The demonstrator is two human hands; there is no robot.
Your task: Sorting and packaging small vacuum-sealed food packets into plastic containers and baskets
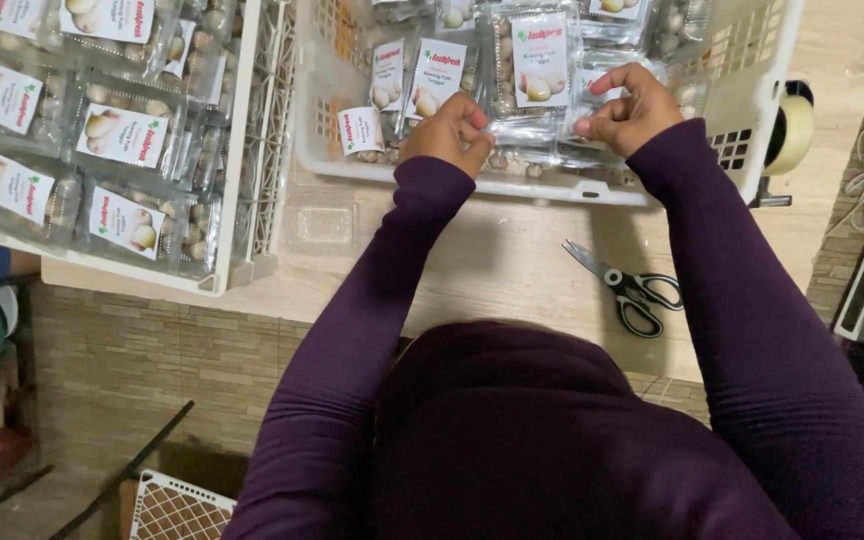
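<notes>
Clear plastic is the material under both hands: a flat transparent pack (537, 130) of small pale round items, lying at the near edge of a white slotted crate (752, 150) on a light wooden table (492, 250). The left hand (447, 132) is curled nearly closed, fingertips pinched together on the pack's left end, knuckles facing up. The right hand (627, 108) is likewise curled — thumb and forefinger pressed together on the pack's right end, the remaining fingers folded into the palm. Whether the pack is lifted clear of the others or only gripped in place cannot be told. Both forearms, in dark purple sleeves, run up from the bottom of the view and converge slightly toward the crate, with the wrists bent down over its near wall. The crate holds further packs of the same kind, each with a white label showing red and green print. A second white crate (242, 150) stands to the left, well apart from the hands, filled with similar labelled packs. Black-handled scissors (627, 285) lie on the table near the right forearm, blades partly open. A roll of tape (792, 130) sits just beside the first crate's right wall — partly hidden by it.
</notes>
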